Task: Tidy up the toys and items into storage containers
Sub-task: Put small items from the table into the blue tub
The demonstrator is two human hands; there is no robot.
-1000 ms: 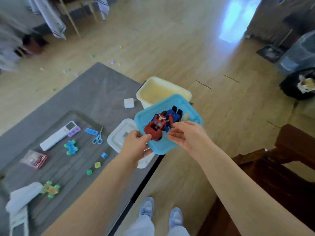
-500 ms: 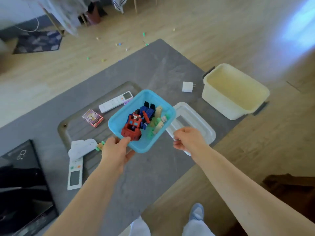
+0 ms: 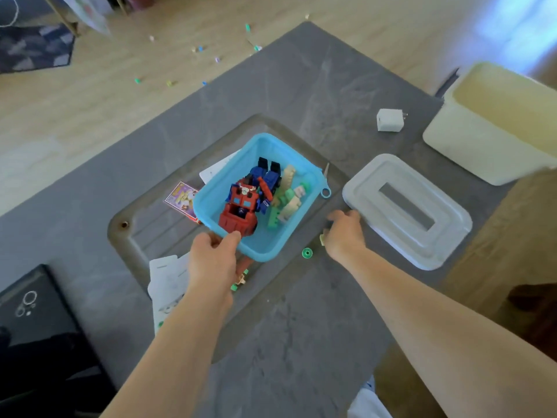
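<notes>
A light-blue bin (image 3: pixel 211 194) hangs just over the recessed tray (image 3: pixel 144 236) of the grey table. Inside it lie a red and blue robot toy (image 3: pixel 245 203) and green and cream bricks (image 3: pixel 286 203). My left hand (image 3: pixel 212 262) grips the bin's near rim, thumb inside. My right hand (image 3: pixel 345 233) is palm down on the table between the bin and a white lid (image 3: pixel 407 206), fingers curled. A small yellow piece (image 3: pixel 322 239) shows at its thumb side; whether it is held is unclear. A green round piece (image 3: pixel 306 253) lies beside it.
A cream bin (image 3: pixel 482 146) stands open at the right table edge, a white charger (image 3: pixel 389 120) near it. A card pack (image 3: pixel 180 199), white papers (image 3: pixel 167 279), a blue scissors handle (image 3: pixel 325 193) and a small green toy (image 3: pixel 239 282) lie around the blue bin. Beads dot the floor.
My left hand has brought the blue bin left from over the cream bin and down over the tray. My right hand left the bin and dropped to the table by the white lid.
</notes>
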